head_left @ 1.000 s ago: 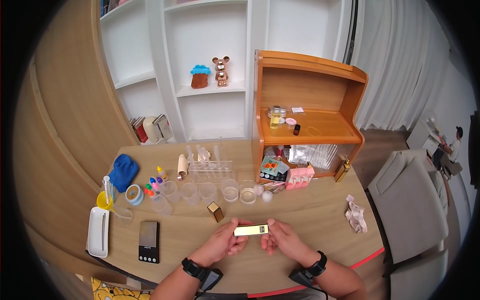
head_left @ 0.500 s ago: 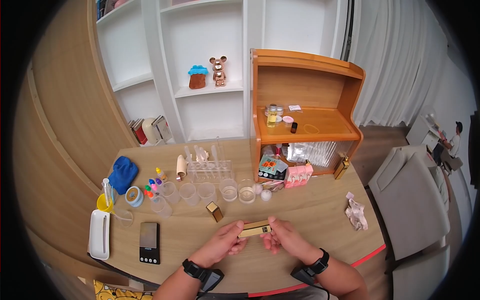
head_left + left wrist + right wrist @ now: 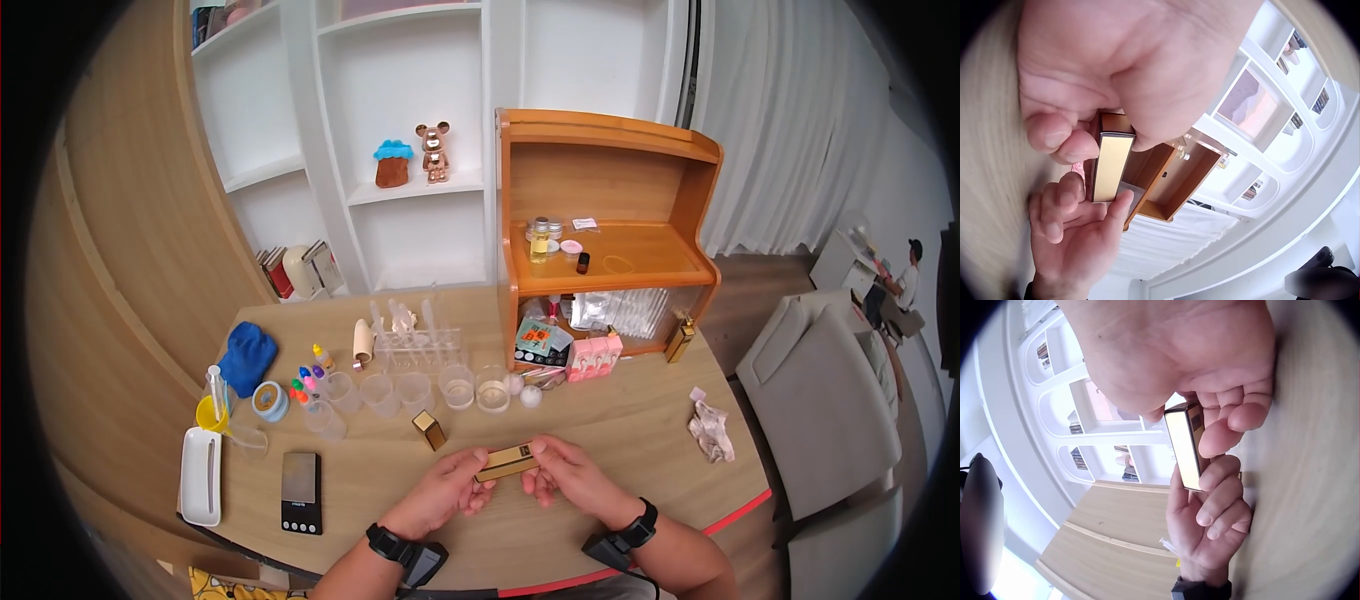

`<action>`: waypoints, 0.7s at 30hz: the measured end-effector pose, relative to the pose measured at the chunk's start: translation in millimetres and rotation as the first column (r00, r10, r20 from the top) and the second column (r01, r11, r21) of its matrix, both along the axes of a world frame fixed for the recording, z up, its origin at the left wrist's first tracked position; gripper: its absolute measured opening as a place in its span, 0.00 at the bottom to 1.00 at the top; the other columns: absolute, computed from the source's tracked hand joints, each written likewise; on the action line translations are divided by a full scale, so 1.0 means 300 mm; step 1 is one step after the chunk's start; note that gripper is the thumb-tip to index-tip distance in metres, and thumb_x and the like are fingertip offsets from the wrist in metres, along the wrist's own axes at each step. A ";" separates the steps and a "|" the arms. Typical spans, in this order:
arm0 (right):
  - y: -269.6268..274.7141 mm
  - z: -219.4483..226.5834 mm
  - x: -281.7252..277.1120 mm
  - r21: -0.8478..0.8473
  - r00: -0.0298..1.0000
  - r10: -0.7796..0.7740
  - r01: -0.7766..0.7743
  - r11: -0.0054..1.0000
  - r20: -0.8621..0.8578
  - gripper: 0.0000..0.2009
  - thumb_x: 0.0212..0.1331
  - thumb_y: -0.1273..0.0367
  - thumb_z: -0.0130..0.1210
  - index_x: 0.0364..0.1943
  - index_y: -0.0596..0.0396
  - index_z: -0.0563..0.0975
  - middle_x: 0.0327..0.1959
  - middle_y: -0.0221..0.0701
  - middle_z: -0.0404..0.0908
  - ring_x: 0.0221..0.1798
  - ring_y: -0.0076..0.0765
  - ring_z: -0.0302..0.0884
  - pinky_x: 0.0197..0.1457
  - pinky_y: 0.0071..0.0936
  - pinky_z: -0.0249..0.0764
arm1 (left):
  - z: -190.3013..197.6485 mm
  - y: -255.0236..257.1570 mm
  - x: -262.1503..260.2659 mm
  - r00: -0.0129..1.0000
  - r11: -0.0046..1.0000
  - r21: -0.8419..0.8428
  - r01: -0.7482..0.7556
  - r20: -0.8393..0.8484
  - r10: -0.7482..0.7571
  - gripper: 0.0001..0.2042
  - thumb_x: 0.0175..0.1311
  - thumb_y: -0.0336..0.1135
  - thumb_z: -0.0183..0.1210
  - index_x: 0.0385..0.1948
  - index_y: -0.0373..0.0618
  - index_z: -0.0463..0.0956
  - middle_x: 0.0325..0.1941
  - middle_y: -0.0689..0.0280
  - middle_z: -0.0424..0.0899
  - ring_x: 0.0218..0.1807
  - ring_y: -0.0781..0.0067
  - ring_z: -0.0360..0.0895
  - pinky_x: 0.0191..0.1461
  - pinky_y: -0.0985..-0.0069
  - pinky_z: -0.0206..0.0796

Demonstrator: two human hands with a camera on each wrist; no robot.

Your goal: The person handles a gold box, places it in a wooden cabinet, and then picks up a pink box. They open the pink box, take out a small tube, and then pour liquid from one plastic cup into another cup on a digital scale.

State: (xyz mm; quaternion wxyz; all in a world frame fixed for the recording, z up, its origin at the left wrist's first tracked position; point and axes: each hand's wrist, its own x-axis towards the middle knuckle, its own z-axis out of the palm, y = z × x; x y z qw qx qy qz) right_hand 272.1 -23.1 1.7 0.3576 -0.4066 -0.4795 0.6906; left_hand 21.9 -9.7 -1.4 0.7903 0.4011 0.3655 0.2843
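Observation:
A slim gold box (image 3: pixel 508 463) with dark edges lies between my two hands, over the front part of the table. My left hand (image 3: pixel 437 495) pinches its left end between thumb and fingers, while my right hand (image 3: pixel 580 482) grips the right end. A small dark square mark shows near that right end. In the right wrist view the long gold face (image 3: pixel 1184 451) shines brightly, and the fingers cover part of the sides. Just beyond my left hand, a shorter gold block (image 3: pixel 428 430) with a dark side sits on the table.
Clear cups (image 3: pixel 416 393) line up behind, before a test tube rack (image 3: pixel 420 350). To the left are a black scale (image 3: pixel 301 492) and a white tray (image 3: pixel 202 478). An orange shelf unit (image 3: pixel 608 265) stands at the back right; crumpled pink cloth (image 3: pixel 711 434) lies at right.
The slim gold box has tilted, its right end rising slightly, and its bright glare has faded to a duller gold. Both hands keep their hold at the ends.

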 end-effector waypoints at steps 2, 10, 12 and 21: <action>0.003 0.000 0.006 -0.037 1.000 0.004 -0.003 0.999 0.028 0.18 0.87 0.56 0.45 0.63 0.56 0.74 0.34 0.31 0.83 0.26 0.21 0.78 0.31 0.20 0.73 | -0.015 -0.004 0.000 0.999 0.999 0.049 0.016 -0.045 -0.014 0.25 0.90 0.57 0.38 0.57 0.43 0.75 0.35 0.69 0.77 0.27 0.77 0.71 0.28 0.78 0.60; -0.012 0.032 -0.019 0.177 0.999 -0.007 0.000 0.984 0.040 0.16 0.87 0.60 0.48 0.66 0.53 0.75 0.38 0.29 0.83 0.29 0.19 0.79 0.34 0.20 0.75 | 0.028 0.003 -0.022 0.986 0.994 -0.051 0.096 0.142 -0.088 0.22 0.90 0.56 0.42 0.51 0.46 0.74 0.32 0.70 0.76 0.26 0.79 0.72 0.27 0.79 0.60; -0.008 0.022 -0.015 0.096 0.999 -0.034 0.034 0.995 0.006 0.16 0.86 0.61 0.49 0.66 0.53 0.75 0.38 0.29 0.82 0.29 0.19 0.78 0.34 0.21 0.75 | 0.019 0.000 -0.019 0.993 0.995 -0.050 0.090 0.075 -0.086 0.22 0.90 0.57 0.42 0.52 0.45 0.74 0.32 0.70 0.76 0.26 0.78 0.72 0.27 0.79 0.60; -0.004 0.012 -0.012 0.135 0.999 -0.029 0.034 0.990 -0.038 0.15 0.84 0.64 0.53 0.66 0.52 0.74 0.39 0.26 0.80 0.31 0.18 0.77 0.34 0.21 0.74 | 0.028 -0.001 -0.010 0.987 0.998 -0.061 0.000 0.160 0.010 0.20 0.90 0.52 0.43 0.58 0.44 0.73 0.35 0.66 0.80 0.28 0.75 0.75 0.30 0.78 0.65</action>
